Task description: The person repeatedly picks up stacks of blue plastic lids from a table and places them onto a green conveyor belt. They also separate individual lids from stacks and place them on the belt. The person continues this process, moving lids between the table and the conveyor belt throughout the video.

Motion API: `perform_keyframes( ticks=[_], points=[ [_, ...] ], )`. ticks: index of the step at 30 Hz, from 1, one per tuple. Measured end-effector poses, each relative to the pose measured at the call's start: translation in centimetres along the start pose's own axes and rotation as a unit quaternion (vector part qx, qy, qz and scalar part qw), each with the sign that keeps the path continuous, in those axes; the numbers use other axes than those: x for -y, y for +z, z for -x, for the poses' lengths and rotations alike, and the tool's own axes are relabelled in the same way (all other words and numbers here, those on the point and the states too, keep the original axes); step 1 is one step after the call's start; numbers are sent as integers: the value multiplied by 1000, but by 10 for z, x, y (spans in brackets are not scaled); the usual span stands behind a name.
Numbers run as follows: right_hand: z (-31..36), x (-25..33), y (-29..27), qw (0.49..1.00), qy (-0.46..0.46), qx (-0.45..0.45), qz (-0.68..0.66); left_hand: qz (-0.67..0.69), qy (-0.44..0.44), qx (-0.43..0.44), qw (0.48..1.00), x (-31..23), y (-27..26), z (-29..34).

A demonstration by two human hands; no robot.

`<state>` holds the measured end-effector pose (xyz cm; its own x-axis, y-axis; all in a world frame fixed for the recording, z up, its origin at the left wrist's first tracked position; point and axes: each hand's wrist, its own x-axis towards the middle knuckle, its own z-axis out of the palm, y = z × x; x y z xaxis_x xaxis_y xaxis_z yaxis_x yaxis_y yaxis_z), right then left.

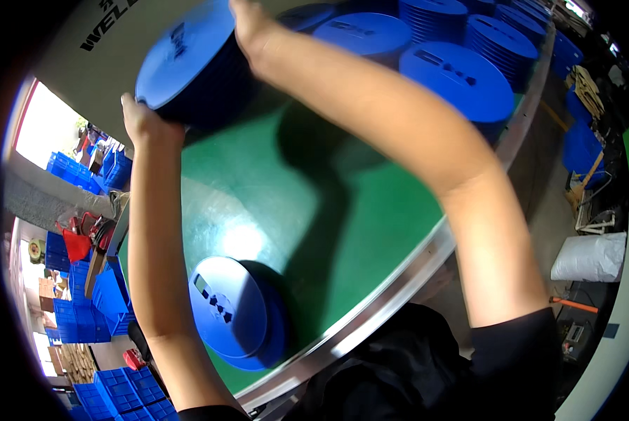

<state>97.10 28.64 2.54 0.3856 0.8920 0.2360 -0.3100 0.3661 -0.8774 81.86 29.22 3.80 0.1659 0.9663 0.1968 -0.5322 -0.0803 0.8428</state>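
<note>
At the far left of the green table (371,217), a tilted stack of blue round discs (188,52) is held between both my hands. My left hand (149,125) is closed on its lower left edge. On the upper right side of the stack, my right hand (251,31) grips the rim; part of that hand is cut off by the frame. Dark cutouts mark the top disc. A short stack of blue discs (248,326) lies nearer to me, beside my left forearm, its top one slightly offset. My right forearm passes in front of another blue disc stack (458,81).
Several tall stacks of blue discs (500,38) crowd the table's far right. A metal edge (392,291) borders the table on my side. Blue crates (121,389) are piled on the floor at left. A white sack (590,257) and an orange-handled tool (574,304) are at right.
</note>
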Motion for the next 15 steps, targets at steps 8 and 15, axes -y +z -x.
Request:
perform_keyframes(
  ticks=[8,15],
  points=[
    [144,181,-110,999,-14,33,32,-19,-72,223,972,24,142,85],
    [197,195,-171,994,40,-63,78,166,-204,397,879,72,164,141]
  ],
)
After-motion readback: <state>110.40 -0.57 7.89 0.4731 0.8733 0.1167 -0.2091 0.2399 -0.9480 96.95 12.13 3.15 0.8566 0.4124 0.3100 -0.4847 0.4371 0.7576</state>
